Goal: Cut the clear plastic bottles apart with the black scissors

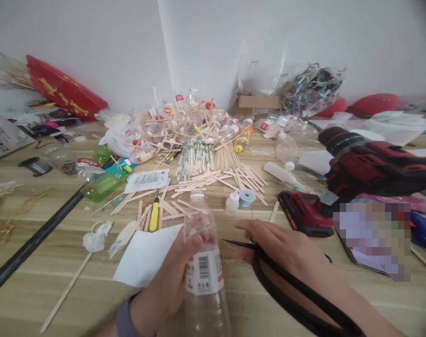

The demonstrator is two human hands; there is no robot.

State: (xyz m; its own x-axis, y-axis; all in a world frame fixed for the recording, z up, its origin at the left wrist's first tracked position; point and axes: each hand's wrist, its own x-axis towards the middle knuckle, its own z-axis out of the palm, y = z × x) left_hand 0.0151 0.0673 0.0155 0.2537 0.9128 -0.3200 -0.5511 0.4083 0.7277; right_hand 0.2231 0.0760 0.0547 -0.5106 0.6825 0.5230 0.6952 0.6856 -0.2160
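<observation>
Left hand (172, 276) grips bottle (208, 281), right hand (286, 248) apparently scissors (304, 287).

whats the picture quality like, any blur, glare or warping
Head view throughout: soft, diffuse light, no harsh glare; the barcode on the bottle is distinct, its fine print hard to read; detail softens toward the right edge, where the drill seems stretched by a wide lens; blocky pixelation hides most of the phone.

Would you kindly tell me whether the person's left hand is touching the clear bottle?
Touching. The head view shows it plainly: the left hand grips the clear bottle around its middle, the thumb lying across its near side.
</observation>
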